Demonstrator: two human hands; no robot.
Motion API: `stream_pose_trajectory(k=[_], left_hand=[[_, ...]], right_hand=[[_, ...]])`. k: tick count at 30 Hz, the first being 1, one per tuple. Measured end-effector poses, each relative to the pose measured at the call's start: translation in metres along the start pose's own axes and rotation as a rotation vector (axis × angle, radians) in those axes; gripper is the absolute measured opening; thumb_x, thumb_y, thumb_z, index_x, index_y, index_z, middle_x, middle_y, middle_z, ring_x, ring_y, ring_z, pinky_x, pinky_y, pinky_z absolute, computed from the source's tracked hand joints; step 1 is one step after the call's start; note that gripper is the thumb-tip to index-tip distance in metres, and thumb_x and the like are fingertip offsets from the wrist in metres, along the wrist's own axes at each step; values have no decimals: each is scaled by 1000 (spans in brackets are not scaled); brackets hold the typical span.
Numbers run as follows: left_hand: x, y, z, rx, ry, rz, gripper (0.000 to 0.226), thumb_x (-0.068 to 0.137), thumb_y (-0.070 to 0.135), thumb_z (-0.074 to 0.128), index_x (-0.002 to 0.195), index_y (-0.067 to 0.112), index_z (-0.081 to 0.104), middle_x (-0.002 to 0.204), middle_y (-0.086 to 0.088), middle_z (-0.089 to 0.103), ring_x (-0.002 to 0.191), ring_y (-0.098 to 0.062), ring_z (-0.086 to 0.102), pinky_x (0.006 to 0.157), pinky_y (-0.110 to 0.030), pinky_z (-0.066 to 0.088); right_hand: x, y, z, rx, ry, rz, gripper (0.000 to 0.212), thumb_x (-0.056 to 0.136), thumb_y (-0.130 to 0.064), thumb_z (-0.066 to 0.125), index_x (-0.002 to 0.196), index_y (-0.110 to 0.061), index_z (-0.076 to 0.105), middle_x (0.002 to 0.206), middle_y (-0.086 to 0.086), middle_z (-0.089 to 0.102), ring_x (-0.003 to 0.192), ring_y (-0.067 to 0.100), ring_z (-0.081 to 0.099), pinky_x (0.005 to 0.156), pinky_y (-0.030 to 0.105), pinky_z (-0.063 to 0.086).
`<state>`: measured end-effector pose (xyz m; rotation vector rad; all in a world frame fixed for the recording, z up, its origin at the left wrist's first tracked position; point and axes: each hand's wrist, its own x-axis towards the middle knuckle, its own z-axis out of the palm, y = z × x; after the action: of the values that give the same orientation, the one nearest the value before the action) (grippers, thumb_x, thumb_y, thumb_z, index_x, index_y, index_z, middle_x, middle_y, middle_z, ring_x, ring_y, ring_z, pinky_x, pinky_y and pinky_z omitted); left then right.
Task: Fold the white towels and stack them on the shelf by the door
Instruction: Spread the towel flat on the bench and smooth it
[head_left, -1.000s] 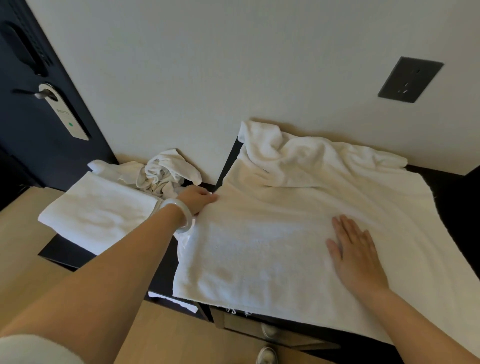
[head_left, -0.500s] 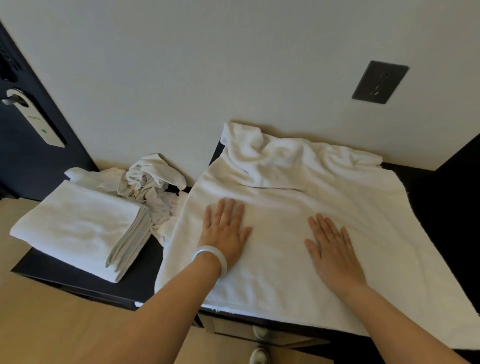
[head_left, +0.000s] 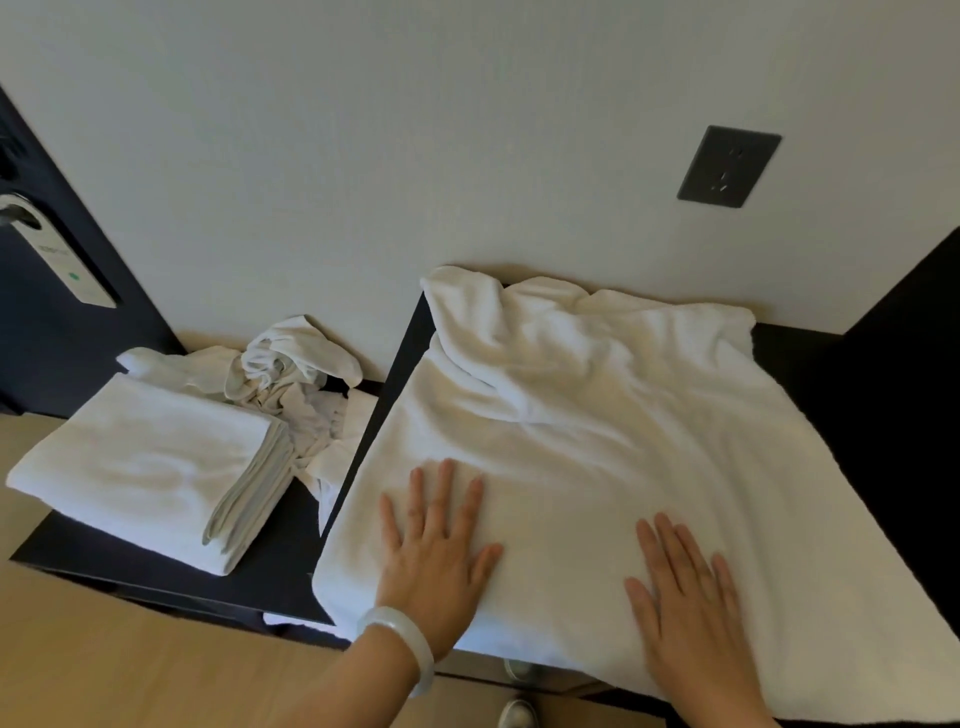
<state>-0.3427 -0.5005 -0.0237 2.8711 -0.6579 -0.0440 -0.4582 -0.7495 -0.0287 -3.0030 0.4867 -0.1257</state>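
Note:
A large white towel (head_left: 597, 447) lies spread over a dark raised surface (head_left: 810, 364), bunched and wrinkled along the wall. My left hand (head_left: 436, 551) presses flat on its near left part, fingers straight and spread, a pale bangle on the wrist. My right hand (head_left: 685, 597) lies flat on the towel's near right part. A stack of folded white towels (head_left: 150, 467) sits on the lower dark shelf (head_left: 156, 566) at the left, by the dark door (head_left: 47, 332). Crumpled white towels (head_left: 291, 379) lie behind the stack, against the wall.
A door hanger (head_left: 57, 249) dangles from the door handle at far left. A dark wall outlet plate (head_left: 727, 166) is above the towel. Light wood flooring (head_left: 130, 665) runs below the shelf edge, and a shoe tip (head_left: 514, 714) shows at the bottom.
My left hand left the towel's left edge and now lies flat on the towel; both hands have slid toward me along it. The view shifted right.

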Motion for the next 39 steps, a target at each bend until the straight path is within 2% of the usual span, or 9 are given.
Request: stream_pose_trajectory(k=[5, 10, 13, 15, 19, 24, 34, 36, 39], left_hand=[[43, -45, -45, -266, 120, -357, 50, 103, 37, 27, 139, 10, 48, 139, -13, 48, 130, -33, 44, 107, -43, 34], [113, -77, -78, -673, -49, -690, 29, 105, 7, 32, 121, 2, 55, 121, -14, 57, 112, -27, 57, 95, -33, 42], [140, -94, -85, -1077, -240, -786, 24, 102, 17, 51, 86, 4, 62, 82, -15, 64, 76, -27, 63, 81, -43, 54], [137, -95, -92, -1289, -339, -781, 27, 96, 27, 63, 98, 1, 68, 95, -18, 72, 92, -33, 69, 83, -43, 56], [135, -97, -93, -1228, -471, -680, 25, 92, 25, 68, 105, 4, 71, 105, -16, 73, 103, -33, 68, 89, -44, 55], [151, -121, -78, -531, 89, -530, 26, 100, 28, 51, 91, 6, 62, 75, -8, 57, 82, -29, 55, 71, -34, 38], [71, -6, -29, -68, 71, -24, 59, 94, 47, 30, 131, 7, 54, 128, -19, 57, 116, -40, 56, 98, -52, 45], [52, 0, -12, 11, -80, -25, 73, 94, 59, 6, 157, 22, 16, 163, -8, 11, 151, -31, 11, 119, -55, 7], [45, -12, -6, 50, -110, -122, 83, 79, 68, -23, 153, 30, -21, 159, -1, -28, 147, -24, -26, 115, -54, -18]], right_hand=[[52, -16, -19, 107, 123, 8, 61, 99, -45, 23, 117, -10, 69, 122, 11, 66, 109, 31, 62, 94, 44, 43], [89, -32, -2, 111, 129, -38, 54, 99, -34, 27, 126, -5, 63, 127, 11, 62, 119, 27, 55, 113, 46, 35], [87, -28, 4, 116, 116, -99, 56, 101, -34, 23, 132, -5, 60, 138, 9, 56, 130, 27, 50, 120, 40, 22], [88, -28, 5, 140, 94, -115, 60, 101, -38, 18, 138, -7, 55, 147, 6, 48, 138, 28, 43, 120, 39, 26], [89, -28, 7, 172, 66, -96, 65, 100, -41, 14, 143, -8, 50, 154, 5, 41, 143, 25, 37, 121, 38, 24], [91, -31, 1, 190, 60, -128, 59, 100, -37, 23, 138, -5, 55, 149, 10, 48, 138, 24, 44, 120, 29, 14], [93, -31, 0, 7, -89, -104, 77, 91, -62, 2, 158, -27, 12, 166, -4, 3, 152, 13, -1, 122, 40, -6], [94, -32, -1, 12, -119, -48, 79, 86, -63, -6, 158, -31, 0, 165, -7, -9, 152, 12, -10, 122, 41, -11], [92, -35, -2, -19, -153, 72, 75, 89, -64, -14, 156, -31, -13, 163, -6, -19, 151, 17, -17, 121, 46, -12]])
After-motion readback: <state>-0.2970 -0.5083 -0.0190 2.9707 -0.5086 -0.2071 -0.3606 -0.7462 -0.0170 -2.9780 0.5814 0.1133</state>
